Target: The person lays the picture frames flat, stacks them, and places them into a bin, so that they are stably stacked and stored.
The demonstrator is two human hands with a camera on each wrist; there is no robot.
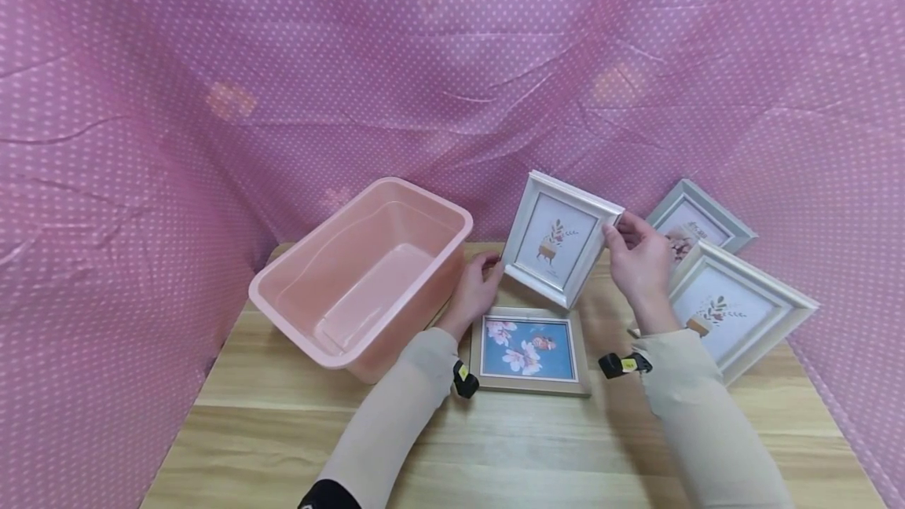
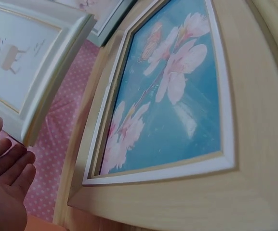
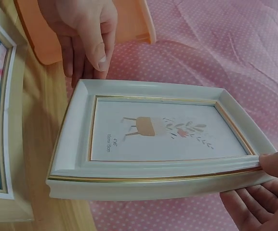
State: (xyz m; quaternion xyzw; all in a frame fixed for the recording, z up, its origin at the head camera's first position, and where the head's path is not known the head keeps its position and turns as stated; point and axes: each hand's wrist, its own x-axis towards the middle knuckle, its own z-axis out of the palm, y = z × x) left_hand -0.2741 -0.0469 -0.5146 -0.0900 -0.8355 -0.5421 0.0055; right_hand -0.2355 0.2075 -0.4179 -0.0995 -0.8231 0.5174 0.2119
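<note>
My right hand pinches a white picture frame at its upper right corner, thumb on the front and fingers behind. The frame is held tilted above the table, its plant print facing me. By its lower left corner is my left hand, fingers loosely extended; in the right wrist view the left fingertips come right up to the frame's edge. Whether they touch it, I cannot tell. Below lies a wood-toned picture frame with pink blossoms on blue, flat on the table.
A pink plastic tub stands on the wooden table at the left. To the right are a grey-green frame and a cream frame, partly behind my right arm. Pink dotted cloth hangs around the table.
</note>
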